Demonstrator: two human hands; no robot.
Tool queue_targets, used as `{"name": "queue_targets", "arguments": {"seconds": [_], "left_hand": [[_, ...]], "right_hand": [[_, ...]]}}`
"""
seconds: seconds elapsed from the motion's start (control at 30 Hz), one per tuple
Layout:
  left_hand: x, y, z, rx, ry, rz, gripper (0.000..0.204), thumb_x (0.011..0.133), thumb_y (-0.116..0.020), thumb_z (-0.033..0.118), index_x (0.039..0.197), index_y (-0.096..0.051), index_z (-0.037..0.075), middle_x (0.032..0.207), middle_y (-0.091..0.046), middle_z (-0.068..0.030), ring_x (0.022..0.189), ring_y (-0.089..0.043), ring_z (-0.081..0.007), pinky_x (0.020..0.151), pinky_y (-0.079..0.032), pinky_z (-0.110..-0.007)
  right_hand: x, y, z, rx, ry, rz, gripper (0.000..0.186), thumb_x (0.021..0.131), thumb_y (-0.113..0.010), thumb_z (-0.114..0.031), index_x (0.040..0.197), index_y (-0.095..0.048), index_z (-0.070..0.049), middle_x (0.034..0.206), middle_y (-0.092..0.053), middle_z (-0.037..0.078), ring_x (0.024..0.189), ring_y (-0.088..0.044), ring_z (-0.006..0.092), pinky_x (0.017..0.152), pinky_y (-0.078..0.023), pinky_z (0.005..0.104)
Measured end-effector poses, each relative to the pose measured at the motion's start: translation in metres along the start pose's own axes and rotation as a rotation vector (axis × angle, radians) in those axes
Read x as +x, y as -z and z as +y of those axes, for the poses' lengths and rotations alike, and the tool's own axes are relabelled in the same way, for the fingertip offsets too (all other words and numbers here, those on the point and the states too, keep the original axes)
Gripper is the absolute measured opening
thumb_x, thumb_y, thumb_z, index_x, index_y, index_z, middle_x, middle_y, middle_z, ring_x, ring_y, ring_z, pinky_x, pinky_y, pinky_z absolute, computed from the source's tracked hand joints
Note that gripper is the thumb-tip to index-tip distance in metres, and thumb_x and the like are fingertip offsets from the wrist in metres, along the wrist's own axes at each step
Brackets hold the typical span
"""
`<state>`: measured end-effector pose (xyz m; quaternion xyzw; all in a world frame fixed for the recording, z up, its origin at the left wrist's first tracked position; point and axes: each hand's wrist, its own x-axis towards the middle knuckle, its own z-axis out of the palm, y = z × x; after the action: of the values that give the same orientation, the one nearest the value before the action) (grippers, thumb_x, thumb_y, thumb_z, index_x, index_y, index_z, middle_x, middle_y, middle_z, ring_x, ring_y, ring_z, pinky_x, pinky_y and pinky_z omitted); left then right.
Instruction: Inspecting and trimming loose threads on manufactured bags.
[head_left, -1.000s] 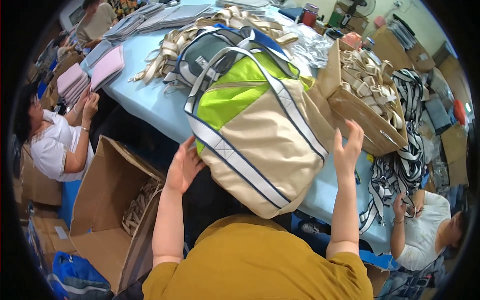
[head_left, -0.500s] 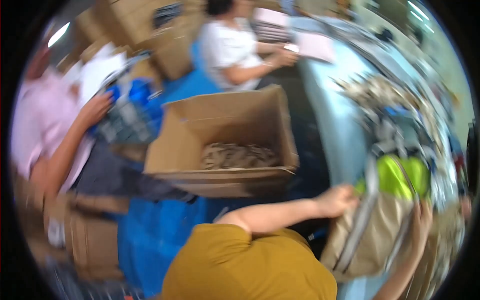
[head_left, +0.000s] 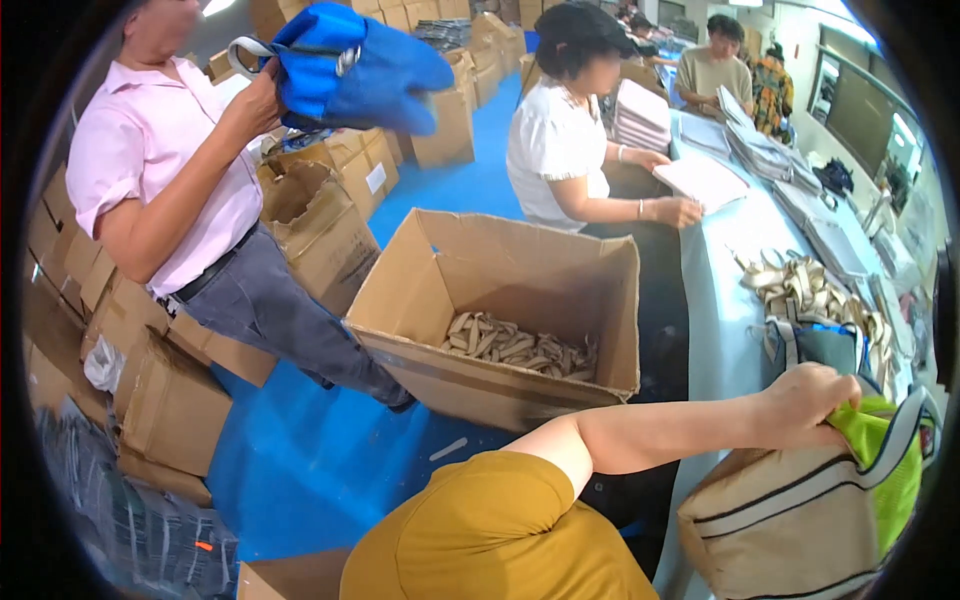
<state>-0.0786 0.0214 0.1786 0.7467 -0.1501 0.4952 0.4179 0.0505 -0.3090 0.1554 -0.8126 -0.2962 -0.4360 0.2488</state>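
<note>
My left hand [head_left: 812, 402] is closed on the upper edge of a beige tote bag [head_left: 785, 535]. My arm reaches across from a mustard sleeve. Lime-green lining [head_left: 890, 465] shows at the bag's mouth, and dark-edged white webbing runs along its side and up into a handle [head_left: 905, 432]. The bag lies tilted on a pale blue table [head_left: 705, 340] at the right. My right hand does not show. Just beyond my left hand are a grey-and-blue bag [head_left: 825, 345] and a heap of beige straps [head_left: 800, 285].
A big open carton [head_left: 500, 400] with beige straps [head_left: 520, 350] inside stands left of the table. A person in pink [head_left: 165, 170] holds up a blue bag [head_left: 355, 75]. Across the table edge, a person in white [head_left: 560, 150] handles pale flat pieces [head_left: 700, 182]. Cartons [head_left: 180, 405] line the left.
My view has swung. The beige bag has tipped over, and my left hand has moved to its far edge. My right hand has left view. The person in pink has raised the blue bag.
</note>
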Motion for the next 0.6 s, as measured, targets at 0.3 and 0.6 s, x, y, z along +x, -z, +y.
{"name": "queue_targets", "arguments": {"seconds": [0.3,0.6], "left_hand": [[-0.092,0.016,-0.091,0.157,0.416,-0.386,0.048,0.075,-0.066,0.025,0.113,-0.048,0.002,0.102,-0.052,-0.0097,0.091,-0.051,-0.0167,0.084,-0.042,-0.032],[-0.148,0.039,-0.081,-0.406,1.138,-0.138,0.052,0.09,-0.044,0.043,0.132,-0.033,0.015,0.125,-0.043,-0.0085,0.116,-0.039,-0.0213,0.096,-0.029,-0.039]], "right_hand": [[-0.055,-0.041,0.008,-0.624,-0.152,-0.536,0.032,0.091,-0.038,-0.015,0.118,-0.05,-0.003,0.12,-0.051,0.008,0.112,-0.047,0.0203,0.093,-0.037,0.0289],[-0.064,0.005,-0.117,-0.08,0.336,-0.437,0.054,0.076,-0.06,-0.018,0.126,-0.041,-0.01,0.135,-0.034,0.013,0.127,-0.029,0.0281,0.102,-0.024,0.0473]]}}
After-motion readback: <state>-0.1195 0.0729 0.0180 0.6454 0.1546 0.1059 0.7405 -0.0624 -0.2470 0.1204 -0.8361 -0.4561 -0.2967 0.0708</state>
